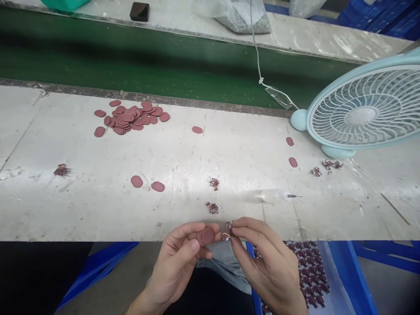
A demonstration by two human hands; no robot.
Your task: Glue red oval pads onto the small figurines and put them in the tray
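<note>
In my left hand (179, 258), a reddish-brown oval disc (206, 236) with small holes lies between thumb and fingers. My right hand (267, 258) pinches a small brown figurine (229, 228) with a pale, yellowish band, right beside the disc. Whether figurine and disc touch, I cannot tell. Just beyond my hands, two similar small pieces, one nearer (213, 207) and one farther (214, 183), rest on the bench. A clear bottle with a dark needle tip (275, 195) lies on its side to their right.
A pile of oval discs (131, 117) sits at the back left, with loose discs around. More small figures (331, 165) lie near a light-blue fan (361, 116) at right. Below the bench edge, a blue crate (356, 271) holds rows of brown figures. A green channel (164, 61) runs behind.
</note>
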